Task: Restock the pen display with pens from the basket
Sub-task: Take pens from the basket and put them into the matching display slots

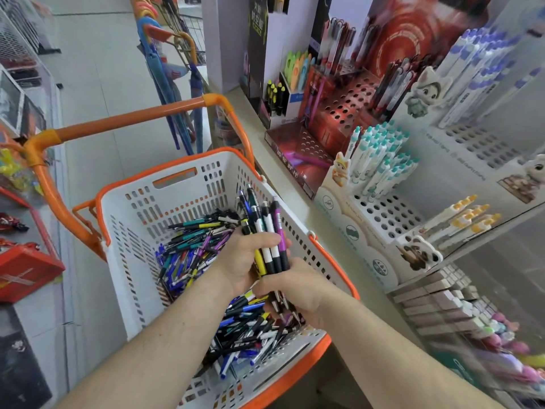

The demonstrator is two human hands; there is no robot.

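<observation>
- Left hand (241,261) clenches a bunch of pens (267,231) upright above the basket (177,184).
- Right hand (295,290) grips the same bunch's tips, just below.
- Pen display (383,214) stands right, on the shelf.
- Risk: the loose bunch may splay and drop pens.

Both hands, left (237,262) and right (290,286), clutch a pen bundle (267,228) above the basket (177,184).
</observation>
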